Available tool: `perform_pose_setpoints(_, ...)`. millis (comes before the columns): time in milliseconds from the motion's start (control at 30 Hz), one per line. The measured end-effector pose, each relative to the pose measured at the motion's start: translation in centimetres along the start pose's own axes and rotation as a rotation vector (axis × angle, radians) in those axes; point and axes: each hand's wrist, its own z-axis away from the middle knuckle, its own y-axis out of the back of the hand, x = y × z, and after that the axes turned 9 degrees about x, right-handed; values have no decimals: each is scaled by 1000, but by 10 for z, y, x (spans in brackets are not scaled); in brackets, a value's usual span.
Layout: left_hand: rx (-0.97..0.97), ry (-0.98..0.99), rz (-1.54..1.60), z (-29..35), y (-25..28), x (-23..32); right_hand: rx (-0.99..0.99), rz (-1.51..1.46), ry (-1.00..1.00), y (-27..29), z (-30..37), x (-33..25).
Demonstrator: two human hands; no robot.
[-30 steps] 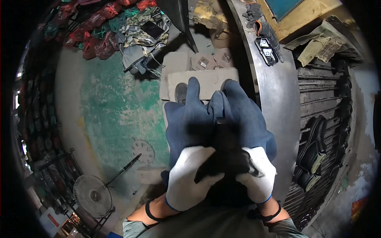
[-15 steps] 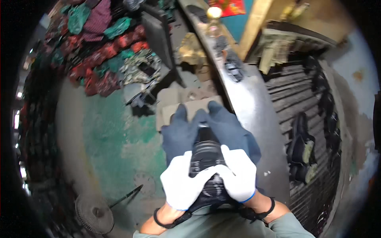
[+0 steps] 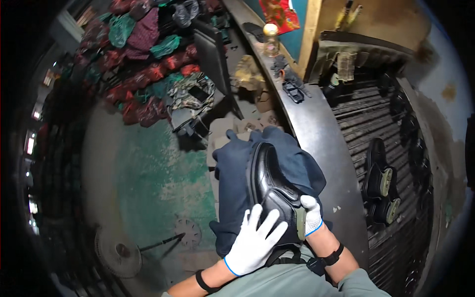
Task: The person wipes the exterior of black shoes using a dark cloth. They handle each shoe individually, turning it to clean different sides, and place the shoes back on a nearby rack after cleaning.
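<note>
A black leather shoe (image 3: 267, 173) rests tilted over my lap, its toe pointing away from me and its sole edge turned to the left. A pale green lining shows at its opening. My right hand (image 3: 312, 216), in a white glove, is closed on the shoe's edge beside that lining; some of its fingers are hidden. My left hand (image 3: 256, 241), gloved too, lies with fingers spread against the shoe's near left side. Dark blue cloth (image 3: 230, 171) covers my legs beneath the shoe.
A metal-topped bench (image 3: 329, 148) runs along my right, with a bottle (image 3: 270, 42) and a small black frame-like object (image 3: 293, 91). Beyond it, black shoes (image 3: 376, 173) lie on a slatted rack (image 3: 351, 116). A fan (image 3: 118, 251) stands lower left; red bags (image 3: 148, 74) are piled far left.
The shoe has turned from lying lengthwise between both hands to tilting on its side. My left hand has spread its fingers; my right hand has shifted to the shoe's right edge.
</note>
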Motion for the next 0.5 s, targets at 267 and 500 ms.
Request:
perform_pose_setpoints(267,401,765,529,-56,-17,-57,-178,-50,37,18,18,3)
perform_pose_setpoints(500,430,1015,2225,-44,-72,-78,180,983,506,-91,34,-9)
